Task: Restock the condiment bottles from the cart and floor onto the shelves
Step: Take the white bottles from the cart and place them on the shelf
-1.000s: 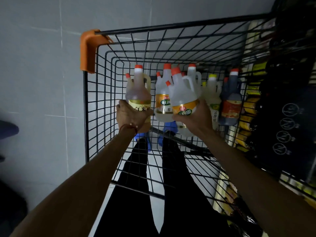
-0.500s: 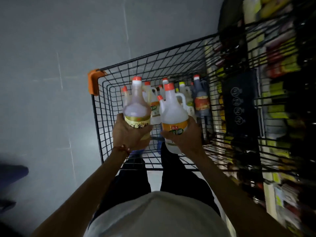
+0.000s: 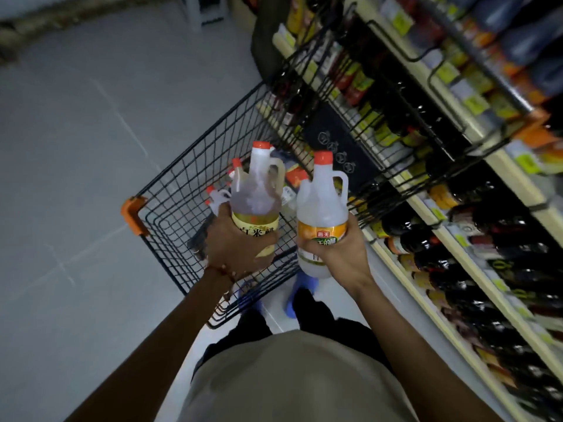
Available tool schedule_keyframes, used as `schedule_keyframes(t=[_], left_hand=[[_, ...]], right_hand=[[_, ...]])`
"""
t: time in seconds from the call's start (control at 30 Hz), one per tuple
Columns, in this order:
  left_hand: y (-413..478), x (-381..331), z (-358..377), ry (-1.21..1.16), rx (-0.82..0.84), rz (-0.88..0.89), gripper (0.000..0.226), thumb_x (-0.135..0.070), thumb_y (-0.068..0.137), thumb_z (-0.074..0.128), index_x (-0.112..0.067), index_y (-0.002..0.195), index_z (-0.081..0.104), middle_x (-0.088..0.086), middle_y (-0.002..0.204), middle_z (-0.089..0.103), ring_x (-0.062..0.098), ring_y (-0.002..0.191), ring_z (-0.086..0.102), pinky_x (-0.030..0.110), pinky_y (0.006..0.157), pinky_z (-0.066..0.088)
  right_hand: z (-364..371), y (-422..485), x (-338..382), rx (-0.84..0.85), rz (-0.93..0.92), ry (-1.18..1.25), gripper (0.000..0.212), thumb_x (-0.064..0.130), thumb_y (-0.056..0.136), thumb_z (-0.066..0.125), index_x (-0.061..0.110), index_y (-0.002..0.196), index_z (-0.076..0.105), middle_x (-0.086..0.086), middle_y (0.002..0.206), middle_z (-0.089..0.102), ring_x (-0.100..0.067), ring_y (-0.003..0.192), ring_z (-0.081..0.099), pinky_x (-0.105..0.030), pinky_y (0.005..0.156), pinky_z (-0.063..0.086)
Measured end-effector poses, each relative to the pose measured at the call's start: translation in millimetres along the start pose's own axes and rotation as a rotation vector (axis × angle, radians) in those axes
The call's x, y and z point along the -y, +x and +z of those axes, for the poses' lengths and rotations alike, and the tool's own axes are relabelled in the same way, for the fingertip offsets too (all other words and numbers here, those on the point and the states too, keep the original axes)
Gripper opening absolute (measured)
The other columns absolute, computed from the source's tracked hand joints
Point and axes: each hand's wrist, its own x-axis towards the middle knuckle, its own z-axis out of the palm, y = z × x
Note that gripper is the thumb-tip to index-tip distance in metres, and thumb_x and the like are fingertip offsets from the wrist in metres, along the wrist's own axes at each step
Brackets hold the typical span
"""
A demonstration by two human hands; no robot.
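- The shelves (image 3: pixel 451 236) run along the right side from near to far, packed with rows of dark bottles and yellow price tags.
- The grey tiled floor (image 3: pixel 76 147) fills the left side.
- The black wire cart (image 3: pixel 195 166) stands just left of the shelves, with an orange corner guard (image 3: pixel 131 214) at its near left corner.
- The tinted bottle (image 3: pixel 256 202), with a yellow label, is held above the near end of the cart. Its long axis runs near to far, the red cap points to the far end, and the neck handle is on the right.
- The clear bottle (image 3: pixel 323 205), with an orange label, is just to its right and closer to the shelves. It lies along the same line, red cap pointing far and handle on the right. A narrow gap separates the two.
- The left hand (image 3: pixel 234 248) wraps its grip around the lower body of the tinted bottle, fingers curled over the label.
- The right hand (image 3: pixel 338 257) wraps its grip around the base of the clear bottle.
- More red-capped bottles (image 3: pixel 217 194) stand in the cart behind the held pair.
- A red cord bracelet (image 3: pixel 221 271) circles the left wrist.
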Motion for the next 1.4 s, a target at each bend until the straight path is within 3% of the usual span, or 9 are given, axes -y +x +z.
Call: schedule_keyframes(t=[0.13, 0.33, 0.5, 0.67, 0.77, 0.9, 1.07, 1.27, 1.4], left_hand=[[-14.8, -30.5, 13.3, 0.015, 0.113, 0.087, 0.1, -0.05, 0.041, 0.086, -0.015, 0.13, 0.054, -0.025, 0.096, 0.053, 0.007, 0.089, 0.058, 0.013, 0.076, 0.04], [-47.5, -55.2, 52.1, 0.086, 0.326, 0.226, 0.087, -0.049, 0.041, 0.087, -0.026, 0.119, 0.055, -0.015, 0.102, 0.065, 0.003, 0.09, 0.063, 0.022, 0.082, 0.047], [-89.8, -61.8, 102.1, 0.083, 0.501, 0.341, 0.081, -0.043, 0.053, 0.092, -0.04, 0.124, 0.054, -0.004, 0.108, 0.074, 0.026, 0.097, 0.073, 0.053, 0.078, 0.06], [-164.4, -81.1, 164.4, 0.144, 0.625, 0.463, 0.077, -0.036, 0.053, 0.093, -0.036, 0.118, 0.054, -0.02, 0.104, 0.069, -0.004, 0.091, 0.067, 0.029, 0.078, 0.056], [-215.5, -85.2, 208.0, 0.177, 0.702, 0.502, 0.089, -0.042, 0.045, 0.089, -0.031, 0.125, 0.052, -0.015, 0.111, 0.069, 0.007, 0.098, 0.069, 0.038, 0.082, 0.06], [-296.4, -84.8, 264.8, 0.186, 0.747, 0.58, 0.096, -0.041, 0.044, 0.094, -0.031, 0.128, 0.049, -0.016, 0.114, 0.066, 0.007, 0.103, 0.067, 0.033, 0.083, 0.059], [-399.2, -77.8, 337.5, 0.166, 0.794, 0.64, 0.091, -0.016, 0.053, 0.101, -0.025, 0.126, 0.047, -0.011, 0.112, 0.063, 0.006, 0.101, 0.064, 0.01, 0.073, 0.05], [-496.2, -77.8, 417.0, 0.183, 0.942, 0.702, 0.097, -0.024, 0.048, 0.102, -0.023, 0.128, 0.048, -0.003, 0.119, 0.065, 0.014, 0.106, 0.066, 0.033, 0.087, 0.058], [-547.0, -83.0, 466.5, 0.212, 1.028, 0.768, 0.096, -0.017, 0.05, 0.102, -0.022, 0.129, 0.048, -0.002, 0.119, 0.065, 0.016, 0.104, 0.066, 0.026, 0.083, 0.053]], right_hand=[[-28.7, -35.9, -1.9, -0.129, 0.014, 0.111, 0.072, 0.004, 0.066, 0.096, 0.029, 0.121, 0.057, 0.014, 0.106, 0.072, 0.002, 0.087, 0.071, -0.013, 0.07, 0.055], [-78.5, -91.8, -25.3, -0.355, 0.04, 0.247, 0.083, 0.004, 0.065, 0.097, 0.023, 0.134, 0.054, 0.008, 0.117, 0.072, -0.008, 0.098, 0.073, -0.021, 0.077, 0.06], [-125.3, -139.3, -55.8, -0.526, 0.101, 0.352, 0.08, 0.009, 0.064, 0.097, 0.022, 0.131, 0.055, 0.005, 0.114, 0.072, -0.006, 0.092, 0.071, -0.013, 0.068, 0.056], [-179.3, -195.4, -103.8, -0.66, 0.139, 0.478, 0.073, 0.006, 0.065, 0.095, 0.02, 0.128, 0.06, 0.003, 0.11, 0.074, -0.001, 0.084, 0.072, -0.013, 0.065, 0.055], [-219.3, -235.3, -138.7, -0.727, 0.124, 0.507, 0.071, 0.008, 0.064, 0.096, 0.024, 0.123, 0.06, 0.007, 0.107, 0.073, -0.001, 0.084, 0.072, -0.012, 0.062, 0.055], [-275.2, -288.0, -191.5, -0.805, 0.086, 0.5, 0.078, 0.016, 0.06, 0.1, 0.023, 0.126, 0.06, 0.005, 0.114, 0.072, -0.012, 0.097, 0.072, -0.021, 0.069, 0.06], [-346.6, -357.8, -251.0, -0.894, 0.062, 0.486, 0.081, 0.018, 0.057, 0.102, 0.024, 0.126, 0.06, 0.006, 0.114, 0.073, -0.012, 0.098, 0.072, -0.029, 0.077, 0.061], [-420.3, -434.7, -307.7, -1.032, 0.077, 0.515, 0.078, 0.015, 0.059, 0.1, 0.025, 0.125, 0.059, 0.008, 0.113, 0.072, -0.008, 0.097, 0.071, -0.018, 0.068, 0.058], [-465.4, -471.4, -338.7, -1.132, 0.125, 0.548, 0.075, 0.016, 0.059, 0.1, 0.022, 0.122, 0.061, 0.007, 0.109, 0.073, -0.008, 0.093, 0.072, -0.018, 0.067, 0.058]])
